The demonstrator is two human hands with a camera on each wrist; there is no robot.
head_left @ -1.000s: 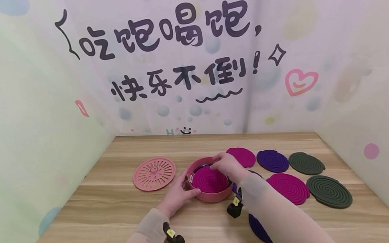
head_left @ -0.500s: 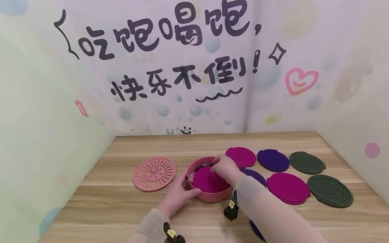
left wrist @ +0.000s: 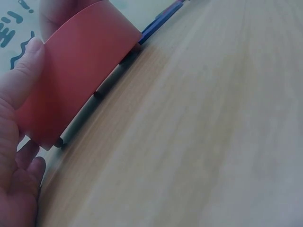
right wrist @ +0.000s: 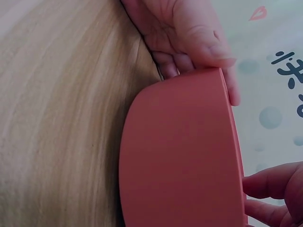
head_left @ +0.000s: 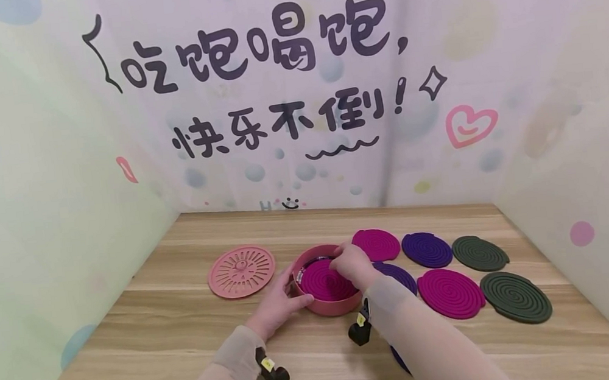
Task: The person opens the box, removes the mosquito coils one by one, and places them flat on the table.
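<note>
In the head view, a round pink holder stands on the wooden table. A magenta spiral coaster lies inside it, below the rim. My left hand grips the holder's left side. Its thumb lies along the outer wall in the left wrist view, the other fingers lower down. My right hand reaches over the right rim with bent fingers at the coaster's edge. In the right wrist view, two fingers of the right hand go over the rim, their tips hidden behind the wall.
Left of the holder lies a pink slotted disc. To the right are two magenta coasters, two green coasters and several dark blue coasters, one mostly under my right forearm. Printed fabric walls enclose the table.
My right wrist and forearm have shifted slightly left, uncovering more of the blue coaster beside the holder. My left hand and the holder stay in place.
</note>
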